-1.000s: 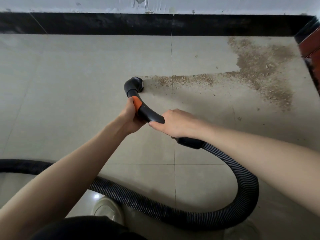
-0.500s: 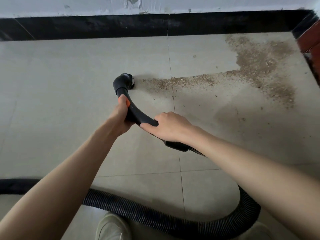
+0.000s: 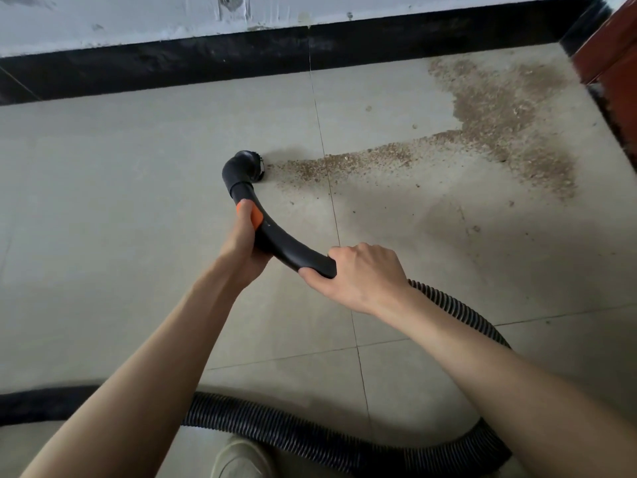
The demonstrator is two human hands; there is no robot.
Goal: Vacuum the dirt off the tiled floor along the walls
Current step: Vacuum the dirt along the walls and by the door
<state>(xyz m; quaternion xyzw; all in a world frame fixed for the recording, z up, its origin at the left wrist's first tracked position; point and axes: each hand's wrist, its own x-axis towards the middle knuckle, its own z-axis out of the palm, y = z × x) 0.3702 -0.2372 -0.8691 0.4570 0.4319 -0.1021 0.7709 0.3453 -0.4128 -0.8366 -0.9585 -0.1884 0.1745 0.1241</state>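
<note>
Count: two bare hands, one curved black wand (image 3: 289, 248) with one orange patch (image 3: 254, 215), one round nozzle (image 3: 246, 167), one ribbed hose (image 3: 310, 432), one pale shoe (image 3: 238, 458) at the bottom edge.

Left hand (image 3: 243, 250): arm reaching forward from the lower left, fingers wrapped under the wand near its front, thumb lying up over the orange patch. Grip is closed firmly round the wand.

Right hand (image 3: 358, 274): arm coming in from the lower right, back of the hand upward, fingers curled over the rear end of the wand, thumb underneath. This grip too is clamped on the wand, just ahead of where the hose joins it.

The hose runs from behind the right hand, loops round to the right, then crosses the bottom of the view to the left edge.

The nozzle sits on the tiled floor (image 3: 120, 201), its mouth facing right and touching the left tip of the dirt (image 3: 493, 125). The dirt forms one narrow brown trail widening into a large patch near the far right corner, close to the black skirting (image 3: 155, 67) and a reddish-brown panel (image 3: 617, 46).

No brand, label or writing is readable on any item.
</note>
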